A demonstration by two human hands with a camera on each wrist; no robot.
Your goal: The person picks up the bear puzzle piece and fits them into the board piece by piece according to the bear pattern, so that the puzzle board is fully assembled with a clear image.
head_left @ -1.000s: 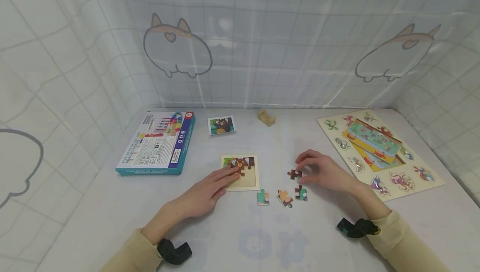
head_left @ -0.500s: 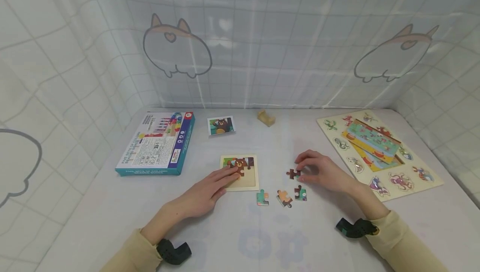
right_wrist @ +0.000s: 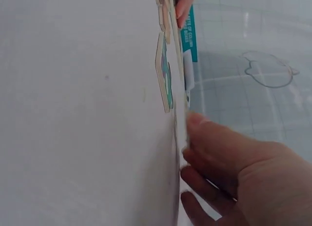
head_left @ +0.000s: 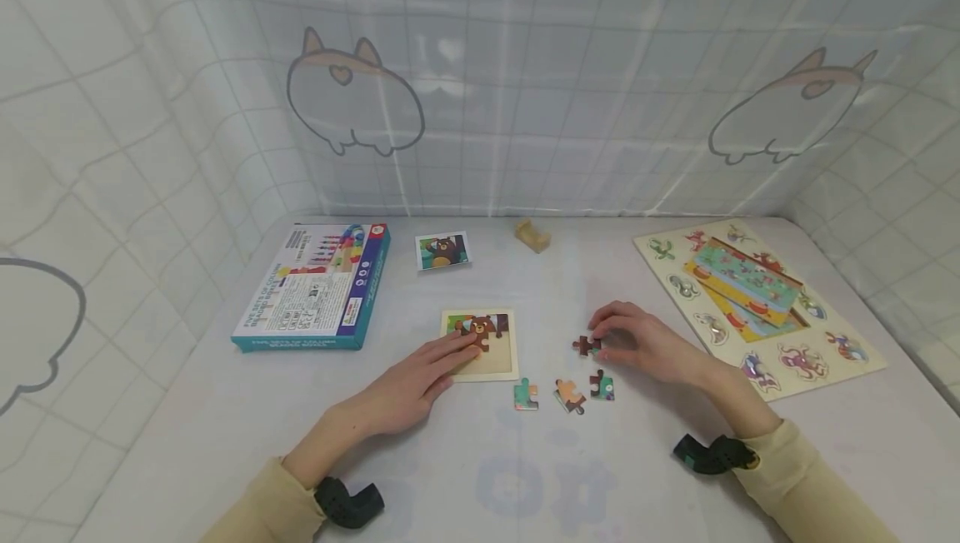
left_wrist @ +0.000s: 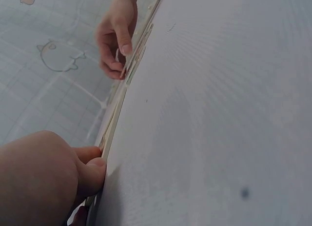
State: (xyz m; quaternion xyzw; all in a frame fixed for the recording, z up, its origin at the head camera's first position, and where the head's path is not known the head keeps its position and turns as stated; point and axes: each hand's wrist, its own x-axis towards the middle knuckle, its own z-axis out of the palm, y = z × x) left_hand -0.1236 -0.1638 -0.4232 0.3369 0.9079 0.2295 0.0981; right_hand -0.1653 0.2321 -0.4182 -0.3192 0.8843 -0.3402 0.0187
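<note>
Flat across the left side of a square wooden puzzle tray (head_left: pixel 497 364) rests the left hand (head_left: pixel 405 389), its fingers fairly straight and reaching the bear picture (head_left: pixel 482 328). To the right, the right hand (head_left: pixel 651 349) pinches a dark brown puzzle piece (head_left: pixel 583 346) between thumb and fingers, low over the table. Three loose pieces lie nearer the body: a green one (head_left: pixel 525 395), an orange one (head_left: pixel 571 396) and a green-and-brown one (head_left: pixel 603 386). The left wrist view shows the left hand (left_wrist: pixel 48 170) at the tray's edge. The right wrist view has the right hand (right_wrist: pixel 239 167) at table level.
A boxed set (head_left: pixel 303 289) lies at the left. A bear picture card (head_left: pixel 442 251) and a small tan block (head_left: pixel 533 236) are at the back. On the right, a wooden board (head_left: pixel 682 264) with animal shapes carries colourful cards (head_left: pixel 750 281).
The brown piece has shifted very slightly left with the right hand's fingertips. The left hand and the tray have stayed in place.
</note>
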